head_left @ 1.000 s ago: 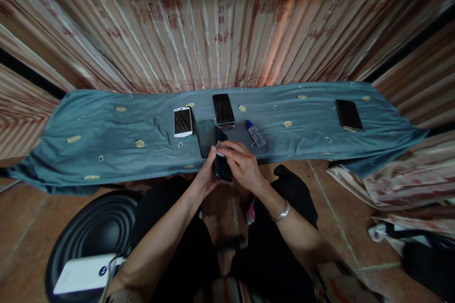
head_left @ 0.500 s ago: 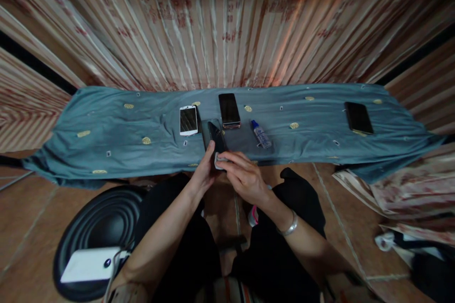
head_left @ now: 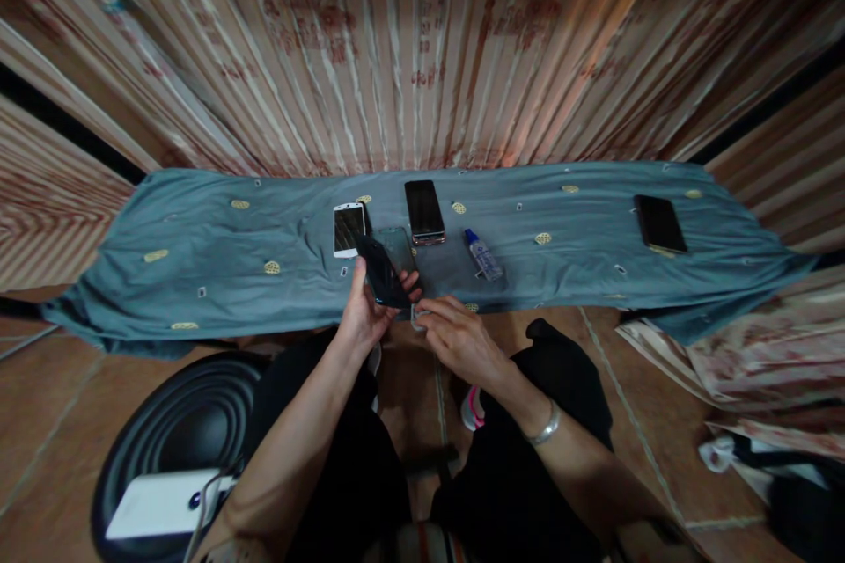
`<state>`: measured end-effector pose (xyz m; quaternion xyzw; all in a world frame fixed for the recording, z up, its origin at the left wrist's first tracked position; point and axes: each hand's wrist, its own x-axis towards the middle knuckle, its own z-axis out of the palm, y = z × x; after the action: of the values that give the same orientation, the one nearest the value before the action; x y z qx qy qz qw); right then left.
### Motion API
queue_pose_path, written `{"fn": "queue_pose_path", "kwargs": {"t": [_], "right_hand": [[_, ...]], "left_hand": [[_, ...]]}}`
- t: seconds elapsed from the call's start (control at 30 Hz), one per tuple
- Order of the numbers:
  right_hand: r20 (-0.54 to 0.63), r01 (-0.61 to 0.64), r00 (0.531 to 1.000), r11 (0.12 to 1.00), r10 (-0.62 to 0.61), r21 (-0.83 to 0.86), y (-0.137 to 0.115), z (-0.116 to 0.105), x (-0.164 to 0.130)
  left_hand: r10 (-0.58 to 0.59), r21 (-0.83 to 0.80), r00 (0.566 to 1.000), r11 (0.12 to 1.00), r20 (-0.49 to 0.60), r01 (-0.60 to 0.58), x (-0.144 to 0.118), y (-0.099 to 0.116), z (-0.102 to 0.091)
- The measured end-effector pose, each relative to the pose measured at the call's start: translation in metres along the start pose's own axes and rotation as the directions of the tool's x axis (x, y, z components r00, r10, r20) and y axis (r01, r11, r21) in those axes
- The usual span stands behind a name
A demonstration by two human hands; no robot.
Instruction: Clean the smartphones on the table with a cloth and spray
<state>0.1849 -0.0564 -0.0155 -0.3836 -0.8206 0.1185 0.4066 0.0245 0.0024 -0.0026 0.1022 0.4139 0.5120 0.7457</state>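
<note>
My left hand (head_left: 363, 317) grips a black smartphone (head_left: 381, 271) by its edges, tilted above the front of the covered table. Beside the phone's lower end, my right hand (head_left: 459, 339) pinches a small pale cloth or pad (head_left: 417, 317), mostly hidden by the fingers. Behind the held phone lies a flat, see-through greenish piece (head_left: 398, 244), perhaps a phone case. A white smartphone (head_left: 349, 230) lies just left of it. A small stack of dark phones (head_left: 424, 211) sits farther back. To the right is a clear bottle with a blue cap (head_left: 484, 255).
A blue-grey cloth with yellow prints (head_left: 568, 273) covers the narrow table. A dark phone-like slab (head_left: 661, 224) lies at its right. Striped curtains (head_left: 422, 44) hang behind. On the left, a black round stool (head_left: 178, 405) bears a white device with a cable (head_left: 158, 506).
The phone has tilted and swung to the left in my left hand, with fingers now showing at its right edge. My right hand with the pale piece has come away from the phone's surface, slightly lower.
</note>
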Motion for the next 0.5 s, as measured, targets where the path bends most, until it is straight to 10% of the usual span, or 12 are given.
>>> {"fn": "queue_pose_path", "kwargs": {"t": [0.27, 0.5], "right_hand": [[0.059, -0.333, 0.941, 0.878, 0.334, 0.344, 0.008, -0.008, 0.007], [0.109, -0.359, 0.931, 0.927, 0.347, 0.109, 0.001, 0.014, 0.006]], "left_hand": [[0.043, 0.178, 0.999, 0.983, 0.025, -0.047, -0.001, -0.009, -0.004], [0.246, 0.332, 0.969, 0.916, -0.021, -0.225, 0.008, -0.021, -0.004]]}}
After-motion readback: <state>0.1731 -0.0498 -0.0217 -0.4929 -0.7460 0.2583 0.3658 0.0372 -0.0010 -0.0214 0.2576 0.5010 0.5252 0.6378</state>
